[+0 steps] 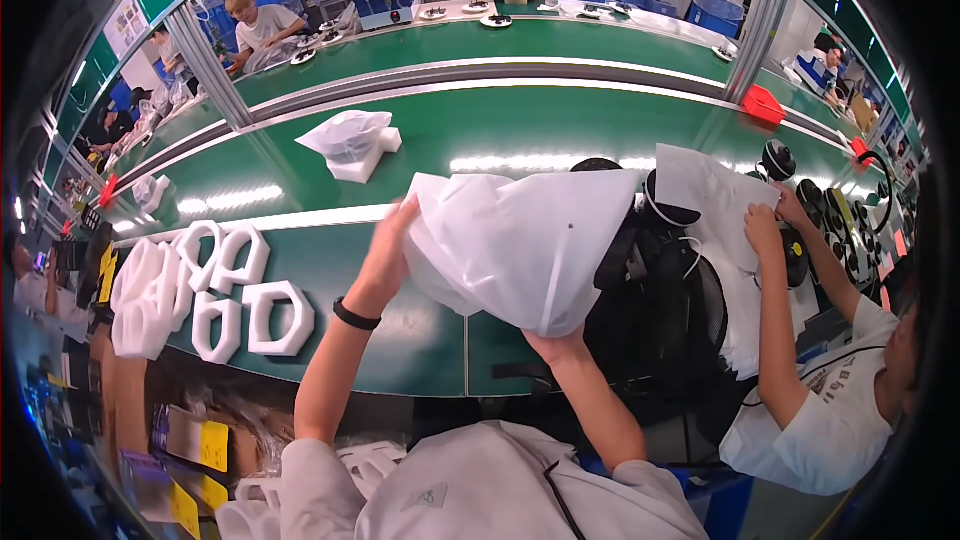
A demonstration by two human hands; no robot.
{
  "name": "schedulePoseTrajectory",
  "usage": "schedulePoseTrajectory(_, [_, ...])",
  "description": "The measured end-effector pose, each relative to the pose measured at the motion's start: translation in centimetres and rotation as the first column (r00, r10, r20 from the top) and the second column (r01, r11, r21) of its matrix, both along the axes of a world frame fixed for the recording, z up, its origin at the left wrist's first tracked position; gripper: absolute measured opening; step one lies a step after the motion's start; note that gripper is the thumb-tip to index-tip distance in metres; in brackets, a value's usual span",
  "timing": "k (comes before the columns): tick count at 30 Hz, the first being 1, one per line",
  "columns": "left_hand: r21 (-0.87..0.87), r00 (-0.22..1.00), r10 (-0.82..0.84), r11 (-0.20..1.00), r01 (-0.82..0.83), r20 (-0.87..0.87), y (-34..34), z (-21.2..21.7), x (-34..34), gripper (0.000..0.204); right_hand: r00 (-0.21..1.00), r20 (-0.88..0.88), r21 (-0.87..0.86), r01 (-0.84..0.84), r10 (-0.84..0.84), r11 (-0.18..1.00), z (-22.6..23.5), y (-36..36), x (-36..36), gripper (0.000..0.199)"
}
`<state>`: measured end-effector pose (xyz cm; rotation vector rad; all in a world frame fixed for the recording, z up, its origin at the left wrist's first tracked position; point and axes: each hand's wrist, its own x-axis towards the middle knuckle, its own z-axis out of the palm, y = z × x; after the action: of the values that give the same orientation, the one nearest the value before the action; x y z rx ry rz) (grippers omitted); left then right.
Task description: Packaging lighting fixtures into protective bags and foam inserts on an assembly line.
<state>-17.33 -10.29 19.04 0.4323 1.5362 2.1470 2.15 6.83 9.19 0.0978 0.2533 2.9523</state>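
Observation:
A large white translucent plastic bag (pixel 520 240) is held up in front of me, above the front edge of the green workbench. What is inside it, if anything, cannot be made out. My left hand (pixel 388 252), with a black band on its wrist, grips the bag's left side; its fingertips are partly behind the plastic. From below, my right hand (pixel 556 344) is closed on the bag's lower corner, its fingers mostly covered by the plastic. Farther back on the bench, a bagged item (pixel 352 132) rests on a white foam block (pixel 372 156).
Several white foam frames (pixel 280 318) lie at the left. Beside the bag on the right is a black mesh backpack-like thing (pixel 660 305). A co-worker's hands (pixel 765 225) hold a white sheet (pixel 710 200) at the right. Metal posts (pixel 762 35) and a red bin (pixel 763 105) stand beyond.

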Motion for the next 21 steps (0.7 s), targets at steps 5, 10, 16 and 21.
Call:
schedulePoseTrajectory(5, [-0.066, 0.907, -0.348, 0.926, 0.372, 0.236, -0.1, 0.4, 1.8, 0.069, 0.999, 0.038, 0.078, -0.030, 0.027, 0.997, -0.7, 1.4, -0.5, 0.058])
schedulePoseTrajectory(10, [-0.415, 0.869, -0.470, 0.830, 0.374, -0.157, 0.0, 1.1, 0.5, 0.051, 0.998, -0.040, 0.253, -0.044, 0.056, 0.967, -1.3, 1.1, -0.4, 0.063])
schedulePoseTrajectory(16, [-0.025, 0.905, -0.426, 0.905, 0.425, -0.010, 1.8, -2.1, 1.4, 0.042, 0.988, 0.116, 0.630, 0.003, -0.097, 0.777, 0.2, 0.9, 0.3, 0.064])
schedulePoseTrajectory(21, [0.045, 0.964, -0.262, 0.964, 0.260, 0.046, 1.5, -3.0, 2.8, 0.040, 0.915, 0.390, 0.195, 0.021, -0.098, 0.981, 1.2, -0.5, -0.4, 0.059])
